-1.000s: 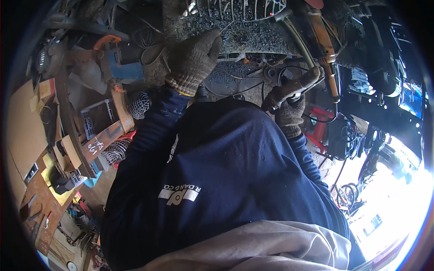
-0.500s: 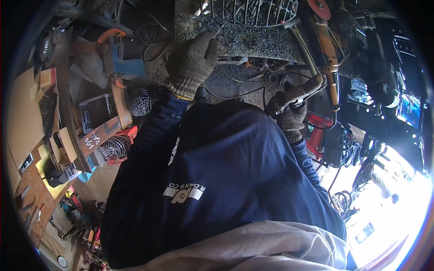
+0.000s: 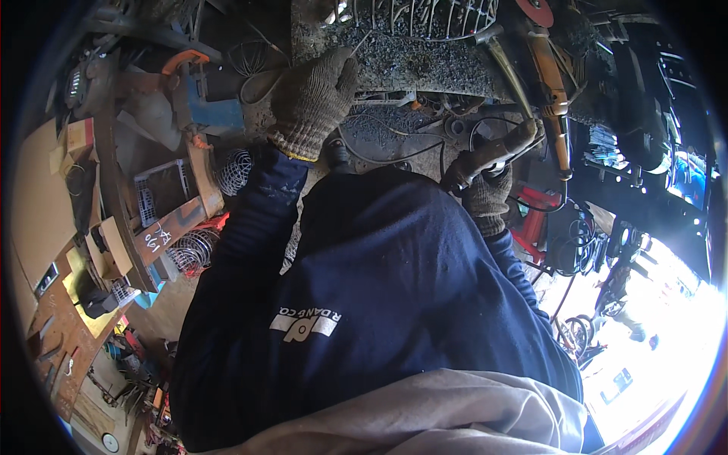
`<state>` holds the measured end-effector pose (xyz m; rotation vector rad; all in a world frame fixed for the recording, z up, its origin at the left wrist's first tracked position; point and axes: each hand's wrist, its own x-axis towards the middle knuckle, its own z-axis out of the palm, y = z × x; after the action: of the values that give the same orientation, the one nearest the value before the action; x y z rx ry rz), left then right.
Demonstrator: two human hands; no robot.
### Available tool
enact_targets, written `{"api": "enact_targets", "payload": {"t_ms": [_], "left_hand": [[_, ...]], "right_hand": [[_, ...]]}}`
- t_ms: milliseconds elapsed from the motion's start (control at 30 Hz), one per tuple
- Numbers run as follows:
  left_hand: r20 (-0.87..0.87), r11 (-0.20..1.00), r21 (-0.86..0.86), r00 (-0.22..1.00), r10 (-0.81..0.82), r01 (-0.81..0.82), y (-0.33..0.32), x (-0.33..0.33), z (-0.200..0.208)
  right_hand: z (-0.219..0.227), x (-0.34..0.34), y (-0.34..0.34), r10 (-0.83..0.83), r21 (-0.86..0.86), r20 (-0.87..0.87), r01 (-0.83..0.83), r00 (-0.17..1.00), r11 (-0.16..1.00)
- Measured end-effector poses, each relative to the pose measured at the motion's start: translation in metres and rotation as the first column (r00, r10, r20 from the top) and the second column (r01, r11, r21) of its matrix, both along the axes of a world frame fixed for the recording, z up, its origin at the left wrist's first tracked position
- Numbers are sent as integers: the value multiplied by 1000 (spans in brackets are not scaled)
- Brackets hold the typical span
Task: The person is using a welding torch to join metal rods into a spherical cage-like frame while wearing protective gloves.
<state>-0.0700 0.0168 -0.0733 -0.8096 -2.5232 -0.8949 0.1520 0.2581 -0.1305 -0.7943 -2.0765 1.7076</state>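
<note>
My left hand (image 3: 315, 95), in a dirty knitted glove, is closed near the left side of a grit-covered bench (image 3: 413, 72). A thin metal rod (image 3: 362, 43) sticks out from its fingertips toward the upper right. My right hand (image 3: 487, 196), gloved too, grips the handle of a welding torch (image 3: 504, 148). The torch's brass-coloured neck (image 3: 509, 76) runs up and left, and its nozzle end is beside the right end of a metal wire cage (image 3: 425, 19). That cage lies on the far part of the bench, cut off by the picture's upper edge.
To the right of the torch lies an orange angle grinder (image 3: 547, 68) with a red disc (image 3: 536, 10). Black cable (image 3: 394, 163) loops below the bench. At left are a blue metal machine (image 3: 208, 110), wire coils (image 3: 193, 250) in a red crate and a brown work table (image 3: 57, 364).
My left hand has shifted slightly left and up with the rod. My right hand and the torch have moved a little to the left.
</note>
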Motion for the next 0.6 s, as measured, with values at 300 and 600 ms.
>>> {"api": "enact_targets", "payload": {"t_ms": [300, 600], "left_hand": [[-75, 999, 47, 997, -6, 9, 4, -2, -5], [123, 999, 26, 992, 15, -19, 7, 1, -10]], "right_hand": [[-2, 4, -4, 2, -77, -58, -6, 998, 997], [-3, -4, -1, 236, 129, 12, -235, 972, 963]]}}
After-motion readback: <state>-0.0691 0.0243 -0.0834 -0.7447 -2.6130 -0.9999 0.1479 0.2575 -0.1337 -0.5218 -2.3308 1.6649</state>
